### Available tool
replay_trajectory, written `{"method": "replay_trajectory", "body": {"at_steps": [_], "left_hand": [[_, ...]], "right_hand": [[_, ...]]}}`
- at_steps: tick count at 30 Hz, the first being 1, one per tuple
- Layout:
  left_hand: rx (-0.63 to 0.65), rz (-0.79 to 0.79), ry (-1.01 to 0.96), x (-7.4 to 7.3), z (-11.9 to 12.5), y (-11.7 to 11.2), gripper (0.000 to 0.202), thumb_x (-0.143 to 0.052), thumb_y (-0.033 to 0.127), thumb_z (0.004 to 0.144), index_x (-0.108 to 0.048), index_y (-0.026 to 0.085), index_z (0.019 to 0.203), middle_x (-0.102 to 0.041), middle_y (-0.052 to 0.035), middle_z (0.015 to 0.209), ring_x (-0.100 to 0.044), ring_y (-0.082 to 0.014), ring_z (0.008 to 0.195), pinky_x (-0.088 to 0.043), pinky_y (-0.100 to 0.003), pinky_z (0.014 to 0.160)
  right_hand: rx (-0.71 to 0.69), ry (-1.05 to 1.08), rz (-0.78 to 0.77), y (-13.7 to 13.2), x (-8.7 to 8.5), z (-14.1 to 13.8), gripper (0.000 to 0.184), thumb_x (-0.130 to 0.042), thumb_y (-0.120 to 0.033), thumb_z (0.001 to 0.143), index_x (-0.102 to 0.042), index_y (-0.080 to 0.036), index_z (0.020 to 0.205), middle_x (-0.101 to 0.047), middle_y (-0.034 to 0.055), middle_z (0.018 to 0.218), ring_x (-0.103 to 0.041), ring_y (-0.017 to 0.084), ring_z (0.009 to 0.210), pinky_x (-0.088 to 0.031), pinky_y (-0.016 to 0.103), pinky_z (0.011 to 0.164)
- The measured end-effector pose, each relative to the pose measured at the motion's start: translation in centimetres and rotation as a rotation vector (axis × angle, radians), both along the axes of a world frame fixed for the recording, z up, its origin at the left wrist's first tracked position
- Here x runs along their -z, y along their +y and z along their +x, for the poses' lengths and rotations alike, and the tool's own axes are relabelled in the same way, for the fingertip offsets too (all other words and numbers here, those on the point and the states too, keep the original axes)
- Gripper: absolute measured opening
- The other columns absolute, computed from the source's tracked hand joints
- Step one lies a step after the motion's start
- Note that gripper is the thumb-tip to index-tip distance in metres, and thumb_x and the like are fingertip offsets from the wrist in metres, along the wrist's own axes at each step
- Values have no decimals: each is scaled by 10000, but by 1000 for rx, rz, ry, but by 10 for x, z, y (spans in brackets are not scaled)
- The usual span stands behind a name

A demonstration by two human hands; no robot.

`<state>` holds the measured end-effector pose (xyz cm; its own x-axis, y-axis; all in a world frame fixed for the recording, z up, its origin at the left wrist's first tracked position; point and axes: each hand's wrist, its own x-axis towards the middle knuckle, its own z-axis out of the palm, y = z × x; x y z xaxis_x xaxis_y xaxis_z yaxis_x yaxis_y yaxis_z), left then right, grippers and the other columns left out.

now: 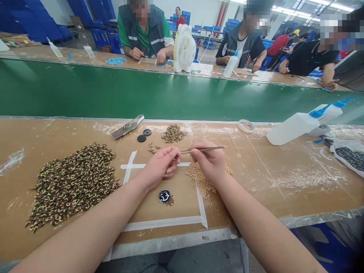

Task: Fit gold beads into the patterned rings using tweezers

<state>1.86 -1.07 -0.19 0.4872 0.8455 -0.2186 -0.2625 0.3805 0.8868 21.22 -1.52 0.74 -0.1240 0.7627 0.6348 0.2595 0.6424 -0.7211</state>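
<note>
My right hand (209,161) is closed around a pair of tweezers (210,148), whose tips point left at my left hand (163,165). The left fingers are pinched together near those tips; whatever sits between them is too small to make out. Under my right hand lies a heap of small beige beads (199,176). Below my hands, inside a white tape outline (167,223), stands a small round dish of dark, shiny liquid (164,196). Beyond them is a small pile of tiny brownish-gold pieces (174,133), with a few loose ones beside my left hand.
A large heap of small dark and yellowish pieces (75,184) spreads at left. Two black discs (141,138), a tape roll (246,126) and white bottles (294,128) lie on the table. Across the green conveyor belt (136,91), people work near a fan (185,49).
</note>
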Motion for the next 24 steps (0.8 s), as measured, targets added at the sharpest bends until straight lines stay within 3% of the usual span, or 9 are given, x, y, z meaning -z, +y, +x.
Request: {"method": "replay_trajectory", "body": {"at_steps": [3,6,10,24], "left_hand": [[-18,44,44,-1,1,-1,315,-639,474,951,-538,183,881,-560,21,777,-295,-17,433,-181,-164,393],[-6,71,90,-1,1,-2,330,-601,502,971,-534,197,864,-485,50,613,-252,-40,420,-177,-184,410],[20,117,138,0,1,-3,355,-526,531,1005,-529,212,850,-347,80,480,-205,-66,418,-165,-205,429],[12,151,185,2,1,-4,363,-516,536,1004,-543,214,839,-360,71,489,-228,-74,421,-181,-218,438]], "right_hand": [[59,148,-212,2,4,-2,291,-624,-450,991,-713,-215,845,-631,-7,618,-578,127,533,-492,299,530],[39,247,-337,4,8,-4,318,-652,-499,961,-725,-205,864,-630,-11,601,-570,120,500,-487,278,475],[20,272,-358,5,8,-6,323,-686,-501,935,-726,-197,831,-628,-15,587,-562,109,474,-487,263,452],[-7,268,-362,4,8,-5,321,-668,-478,959,-723,-203,804,-601,-22,577,-542,95,463,-457,249,441]]}}
